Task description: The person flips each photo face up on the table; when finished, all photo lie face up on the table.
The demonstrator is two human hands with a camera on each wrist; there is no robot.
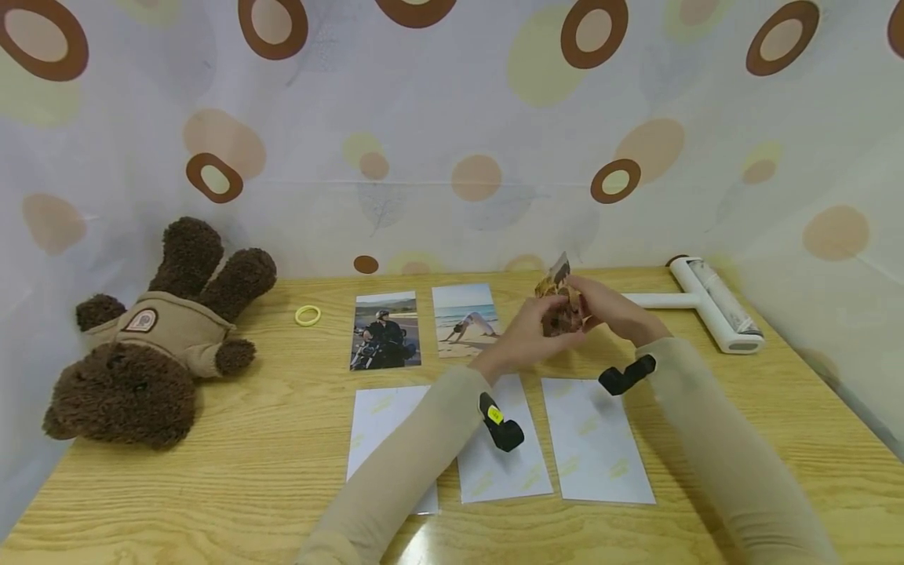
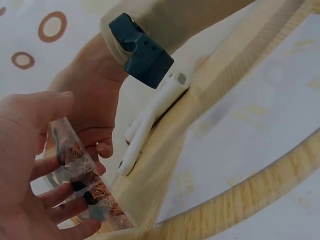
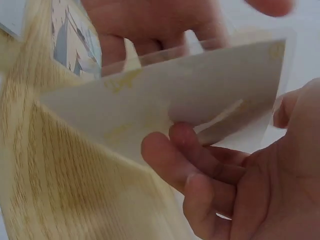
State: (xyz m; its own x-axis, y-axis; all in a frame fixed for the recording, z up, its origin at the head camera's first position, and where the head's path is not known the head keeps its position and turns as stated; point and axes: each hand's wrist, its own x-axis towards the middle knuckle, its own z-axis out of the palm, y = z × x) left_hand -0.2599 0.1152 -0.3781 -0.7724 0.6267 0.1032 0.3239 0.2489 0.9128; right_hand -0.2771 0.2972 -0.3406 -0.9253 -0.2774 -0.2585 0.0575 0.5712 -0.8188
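Both hands hold a photo print (image 1: 553,276) over the back of the table, right of the middle. The left hand (image 1: 531,336) grips its near left side, several fingers spread along the printed face. The right hand (image 1: 609,308) holds the far right side, its fingertips against the white back, which carries yellow lettering, in the right wrist view. Reddish-brown and dark patches cover the picture side (image 2: 80,180) in the left wrist view; much of it is hidden by fingers. Left of the hands lie two prints face up, a motorcycle rider photo (image 1: 384,331) and a beach stretching photo (image 1: 466,319).
Three white cards, left (image 1: 381,416), middle (image 1: 504,471) and right (image 1: 596,439), lie in a row at the front, partly under the left forearm. A brown teddy bear (image 1: 169,333) and a yellow ring (image 1: 308,315) are at left. A white lint roller (image 1: 716,306) lies at right.
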